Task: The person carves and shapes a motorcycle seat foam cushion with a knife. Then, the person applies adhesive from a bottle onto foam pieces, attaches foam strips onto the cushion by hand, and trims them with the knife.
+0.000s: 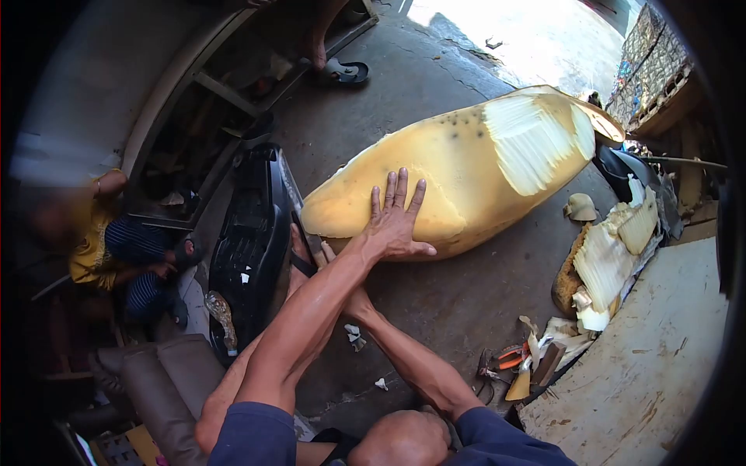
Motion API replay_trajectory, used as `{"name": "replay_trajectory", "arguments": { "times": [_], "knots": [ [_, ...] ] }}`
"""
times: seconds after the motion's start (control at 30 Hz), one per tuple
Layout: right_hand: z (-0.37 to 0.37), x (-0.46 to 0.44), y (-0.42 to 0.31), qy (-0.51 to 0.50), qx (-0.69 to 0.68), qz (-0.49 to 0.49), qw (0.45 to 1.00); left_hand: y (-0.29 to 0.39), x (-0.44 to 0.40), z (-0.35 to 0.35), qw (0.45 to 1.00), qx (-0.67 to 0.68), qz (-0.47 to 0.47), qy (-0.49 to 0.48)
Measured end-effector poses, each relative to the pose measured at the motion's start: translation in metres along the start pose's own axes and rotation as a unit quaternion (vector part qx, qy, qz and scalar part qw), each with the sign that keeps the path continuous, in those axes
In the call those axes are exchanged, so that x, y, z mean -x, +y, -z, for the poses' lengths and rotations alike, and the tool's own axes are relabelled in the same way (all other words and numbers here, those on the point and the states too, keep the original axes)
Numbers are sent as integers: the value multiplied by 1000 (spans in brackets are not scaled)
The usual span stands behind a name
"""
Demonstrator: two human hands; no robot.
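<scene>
Floor (pixel 350 116) flanked the foam (pixel 435 171), long axis slanting, narrow end lower left. Left hand (pixel 395 227) lay splayed atop; right hand (pixel 329 253), partly hidden, gripped a blade (pixel 292 186).

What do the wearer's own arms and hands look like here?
The left sleeve and right sleeve are short, plain, dark navy-blue fabric. Both the left forearm and right forearm are bare. The left hand has no glove, ring or watch visible. The right hand is mostly hidden, so I can't rule out a ring there.
</scene>
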State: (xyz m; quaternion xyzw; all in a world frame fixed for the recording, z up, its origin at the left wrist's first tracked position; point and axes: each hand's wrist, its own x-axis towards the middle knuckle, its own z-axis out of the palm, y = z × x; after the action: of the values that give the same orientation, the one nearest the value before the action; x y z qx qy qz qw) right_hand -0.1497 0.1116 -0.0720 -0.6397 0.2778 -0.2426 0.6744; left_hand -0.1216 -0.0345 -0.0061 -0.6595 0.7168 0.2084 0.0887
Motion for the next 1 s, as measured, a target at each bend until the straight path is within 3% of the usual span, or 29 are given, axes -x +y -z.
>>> {"name": "replay_trajectory", "arguments": {
  "times": [0.13, 0.2, 0.23, 0.27, 0.33, 0.37, 0.43, 0.47, 0.5, 0.53, 0.57, 0.6, 0.63, 0.67, 0.7, 0.73, 0.77, 0.83, 0.87, 0.9, 0.97, 1.0],
  "knots": [
    [-1, -18, -25, 70, -13, 133, 989, 13, 9, 23, 991, -130, -26, 4],
    [21, -7, -44, 23, -54, 30, 998, -15, 2, 19, 984, -161, -74, 37],
    [42, 24, -72, -42, -101, -112, 988, -18, -4, 13, 976, -176, -110, 65],
    [50, 49, -89, -41, -150, -152, 976, 3, -5, 26, 974, -178, -126, 63],
    [52, 79, -91, -32, -206, -189, 960, 62, 9, 76, 994, 59, 23, 88],
    [49, 91, -86, -74, -192, -195, 959, 91, 15, 71, 967, 89, -111, 210],
    [39, 99, -67, -114, -173, -195, 959, 160, 41, 93, 929, 134, -343, 44],
    [30, 100, -46, 10, -118, -35, 992, 177, 58, 110, 902, 67, -426, -34],
    [30, 102, -35, 135, -56, 127, 981, 180, 63, 130, 897, 66, -437, 8],
    [50, 107, -49, 129, -105, 27, 986, 171, 63, 150, 889, 62, -450, 48],
    [71, 112, -64, 129, -154, -74, 977, 146, 56, 174, 887, 105, -423, 153],
    [85, 113, -57, 129, -143, -87, 977, 112, 47, 188, 886, 158, -339, 274],
    [95, 110, -47, 128, -129, -97, 978, 69, 35, 186, 881, 256, -199, 345],
    [99, 107, -42, 131, -129, -92, 979, 22, 21, 179, 854, 307, -122, 403],
    [102, 105, -39, 175, -188, -109, 960, -38, 6, 159, 868, 269, 7, 417],
    [103, 102, -34, 216, -246, -126, 936, -70, 8, 138, 913, 181, 116, 347],
    [99, 91, -26, 217, -246, -122, 937, -118, 5, 98, 947, 113, 143, 264],
    [88, 67, -11, 352, -296, 10, 888, -155, 23, 21, 975, 78, 186, 97],
    [93, 61, -8, 350, -310, -2, 884, -152, 35, -6, 967, 18, 160, 199],
    [104, 55, -3, 351, -310, 2, 884, -139, 36, -13, 960, 10, 198, 199],
    [126, 53, 9, 436, -10, -14, 900, -114, 59, -14, 973, 14, 174, 154],
    [137, 56, 6, 454, -14, -14, 891, -89, 73, -4, 977, 23, 180, 108]
  ]
}}
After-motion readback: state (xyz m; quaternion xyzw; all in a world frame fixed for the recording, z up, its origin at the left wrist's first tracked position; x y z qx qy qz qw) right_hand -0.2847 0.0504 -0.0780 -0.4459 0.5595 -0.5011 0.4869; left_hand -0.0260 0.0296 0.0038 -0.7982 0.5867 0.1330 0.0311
